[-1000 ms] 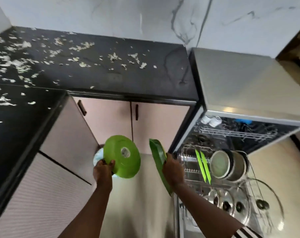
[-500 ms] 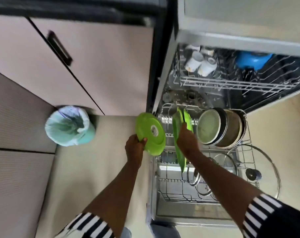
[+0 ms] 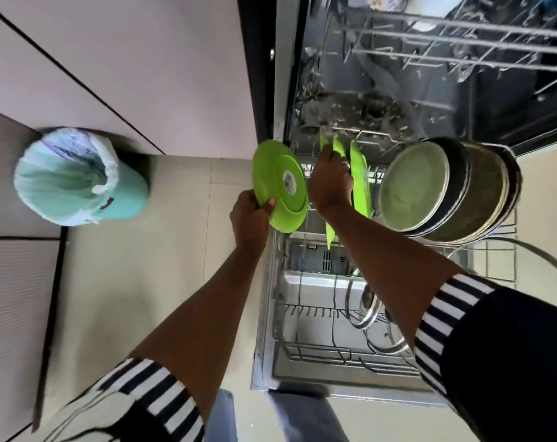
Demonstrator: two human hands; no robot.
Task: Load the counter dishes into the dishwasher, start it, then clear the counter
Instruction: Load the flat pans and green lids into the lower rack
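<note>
**A:** What does the head camera see?

**B:** An open dishwasher [image 3: 302,74]. Its bottom rack [image 3: 318,354] is pulled out over the floor.

**A:** What is the left hand doing?

**B:** The left hand [image 3: 250,215] grips a green plate [image 3: 280,186] by its low edge. The plate is tipped up in the air, just beside the rack's left side.

**A:** And the right hand?

**B:** The right hand [image 3: 330,183] is curled round a second green plate [image 3: 330,232]. That one is up on its edge in the rack. I cannot tell if it sits all the way down.

**A:** What is next to it?

**B:** Two more green plates [image 3: 360,177] stand just to its right. Then come big pots [image 3: 446,186] on their sides, touching each other.

**A:** And on the floor?

**B:** A bin [image 3: 79,177] with a bag in it, near the cupboards and well apart from the rack.
</note>
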